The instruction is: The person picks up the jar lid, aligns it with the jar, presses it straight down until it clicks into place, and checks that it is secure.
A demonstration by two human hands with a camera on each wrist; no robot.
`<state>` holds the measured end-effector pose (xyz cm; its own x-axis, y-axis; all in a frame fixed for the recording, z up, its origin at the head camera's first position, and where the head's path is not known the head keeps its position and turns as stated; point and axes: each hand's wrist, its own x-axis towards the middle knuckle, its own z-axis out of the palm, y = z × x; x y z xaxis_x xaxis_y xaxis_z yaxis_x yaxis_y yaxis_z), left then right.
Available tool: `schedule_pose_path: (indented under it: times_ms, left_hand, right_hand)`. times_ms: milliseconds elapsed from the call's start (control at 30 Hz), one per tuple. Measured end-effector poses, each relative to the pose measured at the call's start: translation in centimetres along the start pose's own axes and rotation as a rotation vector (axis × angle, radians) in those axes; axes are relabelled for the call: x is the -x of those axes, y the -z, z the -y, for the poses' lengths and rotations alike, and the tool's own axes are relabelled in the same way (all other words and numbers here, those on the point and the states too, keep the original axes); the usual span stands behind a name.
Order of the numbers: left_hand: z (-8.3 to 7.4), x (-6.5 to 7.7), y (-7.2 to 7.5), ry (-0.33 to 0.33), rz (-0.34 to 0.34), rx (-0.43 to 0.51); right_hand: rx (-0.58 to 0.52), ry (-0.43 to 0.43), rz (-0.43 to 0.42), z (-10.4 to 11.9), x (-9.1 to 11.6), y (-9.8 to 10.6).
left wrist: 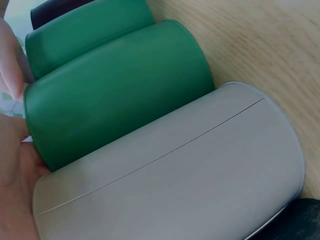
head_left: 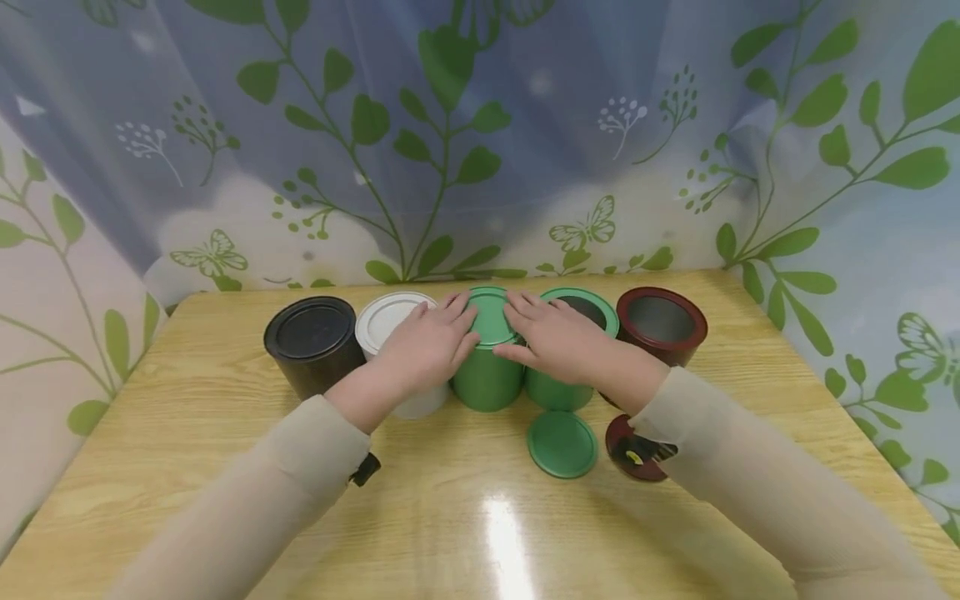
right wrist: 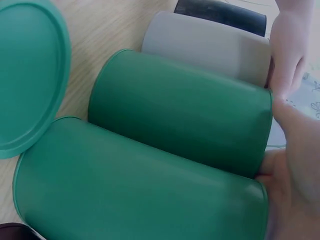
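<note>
Both hands lie on the green lid (head_left: 492, 321) of the middle green canister (head_left: 487, 383). My left hand (head_left: 420, 346) touches the lid's left edge with fairly straight fingers, its palm over the white canister (head_left: 384, 323). From the other side, my right hand (head_left: 562, 340) rests its extended fingers and thumb at the lid's right edge, reaching across a second green canister (head_left: 558, 396), whose top is uncovered. In the left wrist view the fingers meet the rim end of the green canister (left wrist: 120, 92). The right wrist view shows the thumb at that rim too.
A black canister (head_left: 310, 327) with its lid on stands at the row's left end, and an uncovered dark red canister (head_left: 675, 354) at the right end. In front lie a green lid (head_left: 562, 444) and a dark red lid (head_left: 637, 468), partly hidden by the right cuff. A patterned curtain (head_left: 480, 192) hangs behind.
</note>
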<state>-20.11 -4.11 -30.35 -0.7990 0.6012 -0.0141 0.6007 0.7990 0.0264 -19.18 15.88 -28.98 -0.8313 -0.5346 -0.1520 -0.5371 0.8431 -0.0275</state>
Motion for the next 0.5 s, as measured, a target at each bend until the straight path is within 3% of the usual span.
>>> schedule_pose_path:
  times_ms: [100, 267, 500]
  left_hand:
    - [-0.2, 0.2, -0.4, 0.025, -0.037, -0.044]
    - [-0.7, 0.2, -0.4, 0.011, -0.069, -0.08]
    - [-0.9, -0.2, 0.2, 0.052, 0.003, -0.074]
  right_hand:
    - [-0.002, 0.001, -0.022, 0.0, 0.2, -0.4]
    - [0.068, 0.0, -0.067, 0.1, 0.5, -0.9]
    - [0.151, 0.018, -0.086, 0.0, 0.3, -1.2]
